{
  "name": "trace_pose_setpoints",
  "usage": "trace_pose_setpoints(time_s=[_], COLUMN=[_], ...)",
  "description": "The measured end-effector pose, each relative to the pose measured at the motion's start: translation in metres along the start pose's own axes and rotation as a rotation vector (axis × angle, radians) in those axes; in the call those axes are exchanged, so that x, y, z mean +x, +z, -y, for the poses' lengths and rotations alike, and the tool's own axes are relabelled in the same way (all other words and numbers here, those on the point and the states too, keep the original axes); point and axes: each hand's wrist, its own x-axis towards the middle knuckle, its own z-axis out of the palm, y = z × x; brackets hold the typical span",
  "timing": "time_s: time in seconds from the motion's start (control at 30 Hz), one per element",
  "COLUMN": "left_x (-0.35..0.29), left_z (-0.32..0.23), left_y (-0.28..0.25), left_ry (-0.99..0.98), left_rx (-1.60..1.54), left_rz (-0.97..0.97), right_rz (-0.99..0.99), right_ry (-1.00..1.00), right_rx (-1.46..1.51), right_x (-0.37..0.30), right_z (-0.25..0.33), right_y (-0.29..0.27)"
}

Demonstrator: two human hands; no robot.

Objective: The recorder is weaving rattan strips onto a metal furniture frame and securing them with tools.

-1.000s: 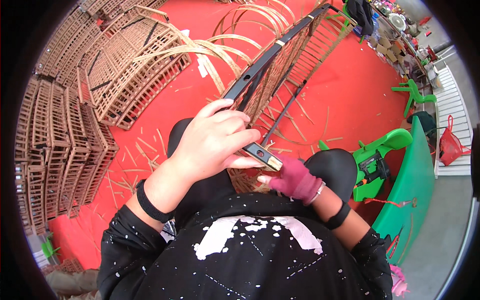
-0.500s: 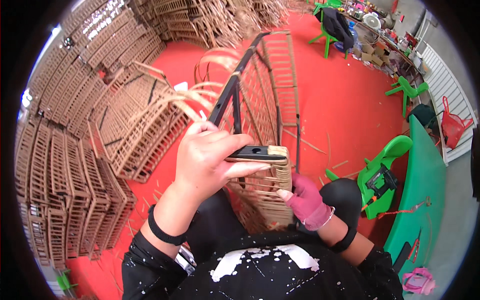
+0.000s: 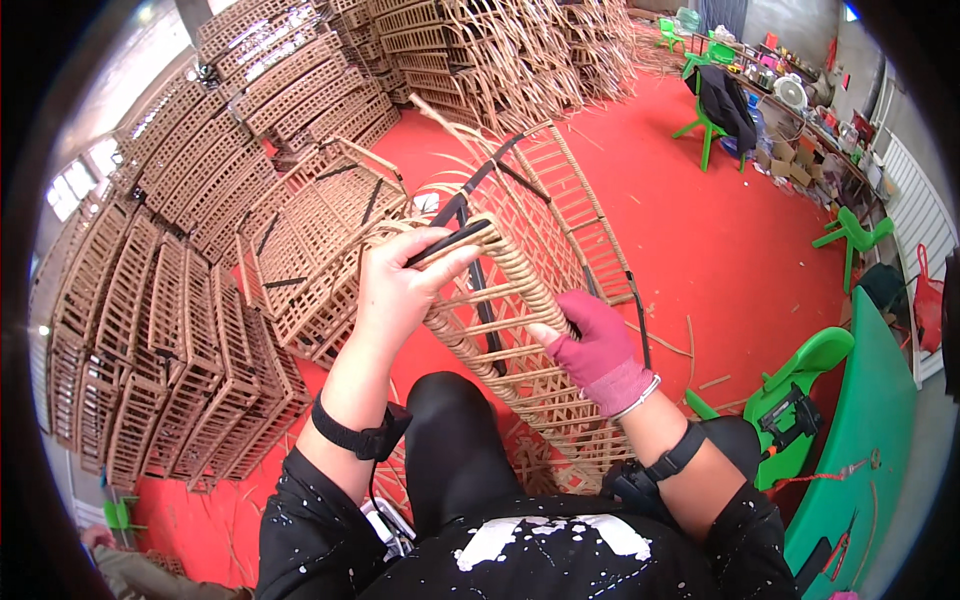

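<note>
A large rattan-woven frame point(image 3: 525, 285) with black metal bars leans between my legs, its long latticed side running away from me. My left hand point(image 3: 395, 280), bare, pinches the upper corner, thumb and fingers on either side of a short black bar point(image 3: 452, 243). My right hand point(image 3: 597, 345), in a pink half-finger glove, is wrapped round the cane-bound edge lower down, with the thumb tip on the near side. Several loose cane strips point(image 3: 450, 135) stick out past the corner. The undersides of my right fingers are hidden.
Tall stacks of similar woven frames point(image 3: 130, 320) fill the left, and one frame point(image 3: 320, 235) lies tilted beside them. On the right are a green chair point(image 3: 815, 360) bearing a black power tool point(image 3: 792, 418) and a green table point(image 3: 850, 440). Cane scraps litter the red floor point(image 3: 690, 240).
The frame has turned and tilted, so its bound edge now slopes down from upper left to lower right. Both hands keep their hold. The view has shifted too.
</note>
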Motion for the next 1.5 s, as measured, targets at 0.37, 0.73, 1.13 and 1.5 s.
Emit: trace_pose_setpoints(time_s=[0.37,0.73,1.13,1.5], left_x=[-0.013,0.023,-0.119,-0.167], left_z=[0.027,0.043,0.031,0.048], left_y=[-0.019,-0.045,0.01,-0.005], left_ry=[-0.177,-0.16,-0.259,-0.387], left_rx=[-0.113,-0.122,-0.227,-0.36], left_rz=[-0.019,0.047,-0.234,-0.214], right_rz=[-0.089,-0.027,0.406,0.529], right_ry=[0.395,0.184,0.173,0.08], right_rx=[-0.055,-0.296,-0.68,-0.755], right_x=[-0.077,0.018,0.054,0.011], right_z=[-0.066,-0.041,0.0,0.012], right_y=[0.008,-0.04,-0.102,-0.086])
